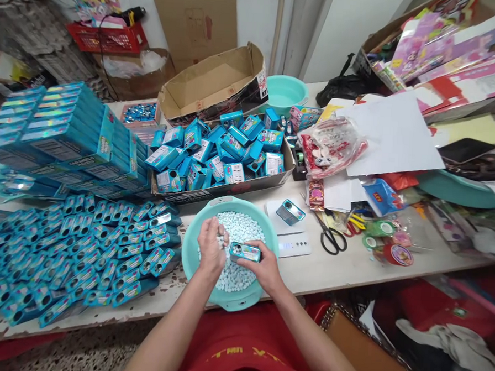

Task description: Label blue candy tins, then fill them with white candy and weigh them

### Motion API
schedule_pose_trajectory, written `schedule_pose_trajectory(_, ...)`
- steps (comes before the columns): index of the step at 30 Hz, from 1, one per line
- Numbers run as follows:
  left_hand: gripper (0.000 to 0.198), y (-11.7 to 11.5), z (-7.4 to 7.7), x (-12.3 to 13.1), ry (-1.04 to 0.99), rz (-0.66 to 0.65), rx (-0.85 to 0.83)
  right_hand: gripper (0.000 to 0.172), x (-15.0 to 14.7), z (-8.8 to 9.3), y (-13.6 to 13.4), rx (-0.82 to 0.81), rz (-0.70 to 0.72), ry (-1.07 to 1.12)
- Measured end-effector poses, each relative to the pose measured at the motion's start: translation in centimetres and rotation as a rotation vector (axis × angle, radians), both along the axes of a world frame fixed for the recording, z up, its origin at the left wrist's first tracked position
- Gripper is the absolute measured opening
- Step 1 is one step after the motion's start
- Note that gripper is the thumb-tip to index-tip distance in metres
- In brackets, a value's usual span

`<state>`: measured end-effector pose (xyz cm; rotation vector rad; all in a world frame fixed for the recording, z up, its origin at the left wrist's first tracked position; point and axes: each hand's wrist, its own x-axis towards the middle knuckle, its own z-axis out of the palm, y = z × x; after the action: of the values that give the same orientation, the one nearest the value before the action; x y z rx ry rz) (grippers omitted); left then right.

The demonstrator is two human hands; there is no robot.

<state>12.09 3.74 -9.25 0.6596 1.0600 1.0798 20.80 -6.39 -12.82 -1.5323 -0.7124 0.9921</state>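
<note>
Over a turquoise basin of small pale candies, my left hand is closed around several of the candies, some showing between the fingers. My right hand grips a small blue candy box from its right side. A round hole in the box's top faces up, with pale pieces visible in it. Right of the basin, another blue box stands on a white digital scale with a lit display.
Many blue boxes stand in rows at left, below taller stacks. A carton heaped with boxes sits behind the basin. Black scissors, tape rolls, papers and plastic packets lie at right.
</note>
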Motion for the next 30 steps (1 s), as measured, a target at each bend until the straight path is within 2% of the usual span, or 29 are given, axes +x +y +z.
schedule_pose_trajectory(2, 0.028, 0.3, -1.1, -0.8, 0.125, -0.066, 0.056, 0.041, 0.3, 0.3, -0.7, -0.005, -0.004, 0.079)
schedule_pose_trajectory(3, 0.025, 0.5, -2.0, -1.2, 0.253, -0.154, 0.108, 0.042, 0.5, 0.4, -1.1, -0.003, -0.008, 0.094)
schedule_pose_trajectory(8, 0.012, 0.7, -6.5, -2.6, 1.186, -0.907, 0.516, 0.043, 1.3, 1.0, -2.7, -0.015, -0.048, 0.152)
schedule_pose_trajectory(10, 0.018, 0.7, -7.3, -2.7, 1.408, -1.069, 0.614, 0.044, 1.8, 1.2, -3.3, -0.027, -0.084, 0.180)
schedule_pose_trajectory(12, 0.026, 0.8, -7.2, -2.7, 1.531, -1.166, 0.611, 0.045, 2.5, 1.5, -3.8, -0.030, -0.128, 0.205)
schedule_pose_trajectory(15, 0.032, 1.4, -6.1, -2.4, 1.638, -1.218, 0.574, 0.044, 3.9, 2.1, -4.8, -0.019, -0.211, 0.205)
schedule_pose_trajectory(17, 0.031, 2.0, -4.9, -1.3, 1.642, -1.164, 0.623, 0.043, 5.1, 2.2, -5.5, -0.015, -0.274, 0.183)
schedule_pose_trajectory(19, 0.030, 2.5, -3.8, 1.1, 1.571, -1.049, 0.739, 0.044, 6.6, 1.9, -6.2, -0.020, -0.350, 0.148)
schedule_pose_trajectory(21, 0.031, 3.1, -3.0, 4.9, 1.447, -0.954, 0.891, 0.044, 8.2, 1.4, -6.7, -0.035, -0.435, 0.095)
schedule_pose_trajectory(22, 0.034, 3.3, -2.9, 7.2, 1.379, -0.950, 0.968, 0.044, 9.1, 1.0, -6.9, -0.045, -0.472, 0.066)
schedule_pose_trajectory(23, 0.041, 3.5, -2.9, 9.5, 1.318, -0.979, 1.036, 0.044, 9.9, 0.6, -6.9, -0.055, -0.500, 0.037)
schedule_pose_trajectory(25, 0.053, 4.0, -3.2, 13.9, 1.212, -1.141, 1.131, 0.045, 11.4, -0.2, -6.5, -0.067, -0.526, -0.005)
schedule_pose_trajectory(27, 0.045, 4.6, -3.5, 16.8, 1.177, -1.299, 1.109, 0.045, 12.6, -1.1, -5.7, -0.065, -0.532, -0.036)
schedule_pose_trajectory(28, 0.039, 4.8, -3.5, 17.6, 1.190, -1.313, 1.070, 0.045, 13.1, -1.6, -5.1, -0.057, -0.531, -0.050)
schedule_pose_trajectory(30, 0.032, 5.5, -3.3, 17.6, 1.241, -1.192, 1.001, 0.045, 13.9, -2.7, -3.5, -0.032, -0.518, -0.068)
